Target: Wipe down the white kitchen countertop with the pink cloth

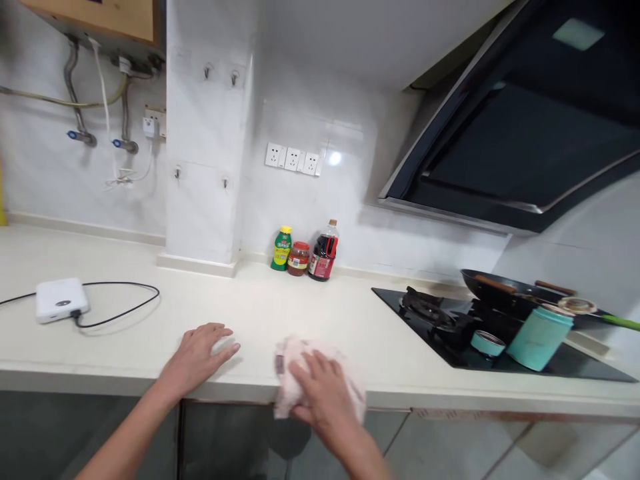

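Note:
A pale pink cloth point(293, 383) lies over the front edge of the cream countertop point(240, 313), part of it hanging down. My right hand point(325, 393) presses on it, fingers over the top and thumb at its lower side, slightly blurred. To the left, my left hand point(203, 353) is at the counter's front edge with fingers apart and nothing in it. Whether its fingertips touch the surface, I cannot tell.
A white power bank point(61, 300) with a black cable lies left. Against the wall stand a green bottle point(281, 248), a red-lidded jar point(299, 259) and a dark sauce bottle point(324, 252). At right, the black stove point(450, 347) bears a wok point(485, 290) and turquoise jar point(540, 339) under the hood point(525, 147).

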Action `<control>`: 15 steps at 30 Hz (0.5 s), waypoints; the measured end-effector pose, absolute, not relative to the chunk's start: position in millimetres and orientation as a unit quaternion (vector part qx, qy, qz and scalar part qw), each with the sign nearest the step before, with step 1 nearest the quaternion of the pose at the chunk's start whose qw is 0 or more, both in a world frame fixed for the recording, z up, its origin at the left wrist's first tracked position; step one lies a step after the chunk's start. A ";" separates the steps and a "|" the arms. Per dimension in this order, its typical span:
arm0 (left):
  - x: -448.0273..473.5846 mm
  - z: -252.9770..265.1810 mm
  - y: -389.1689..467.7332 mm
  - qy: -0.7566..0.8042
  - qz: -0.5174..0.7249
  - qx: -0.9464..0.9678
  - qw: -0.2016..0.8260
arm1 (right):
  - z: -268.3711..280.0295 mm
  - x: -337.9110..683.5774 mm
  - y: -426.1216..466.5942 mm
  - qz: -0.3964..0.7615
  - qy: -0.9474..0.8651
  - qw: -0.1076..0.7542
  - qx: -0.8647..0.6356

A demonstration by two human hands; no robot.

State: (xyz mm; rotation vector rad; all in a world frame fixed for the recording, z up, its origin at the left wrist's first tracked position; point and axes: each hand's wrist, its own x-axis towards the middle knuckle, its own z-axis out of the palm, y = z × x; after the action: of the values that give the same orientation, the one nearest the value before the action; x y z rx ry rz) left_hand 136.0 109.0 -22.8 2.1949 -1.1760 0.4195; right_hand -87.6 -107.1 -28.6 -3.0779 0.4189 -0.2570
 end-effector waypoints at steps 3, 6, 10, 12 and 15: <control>120.8 -24.2 108.3 -0.492 0.205 0.769 0.352 | -28.8 -39.6 -52.5 -0.134 0.033 0.054 -0.989; 90.8 -28.6 105.4 -0.559 0.194 0.713 0.377 | -24.7 -20.5 -39.0 -0.181 -0.040 0.127 -0.974; 58.5 -36.7 97.7 -0.605 0.147 0.724 0.298 | -7.1 -41.1 -95.5 -0.212 -0.049 0.207 -0.954; 50.0 -37.5 90.2 -0.586 0.128 0.767 0.227 | -1.8 -65.6 -145.2 -0.250 0.021 0.204 -0.946; 38.5 -30.0 72.5 -0.544 0.124 0.820 0.124 | -6.9 -109.0 -220.9 -0.278 0.157 0.166 -0.933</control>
State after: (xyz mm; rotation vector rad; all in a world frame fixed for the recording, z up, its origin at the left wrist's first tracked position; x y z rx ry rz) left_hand 38.5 72.5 -30.0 2.3913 -1.5872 0.3601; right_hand -109.0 -220.9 -6.9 -2.6571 0.4466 -0.7909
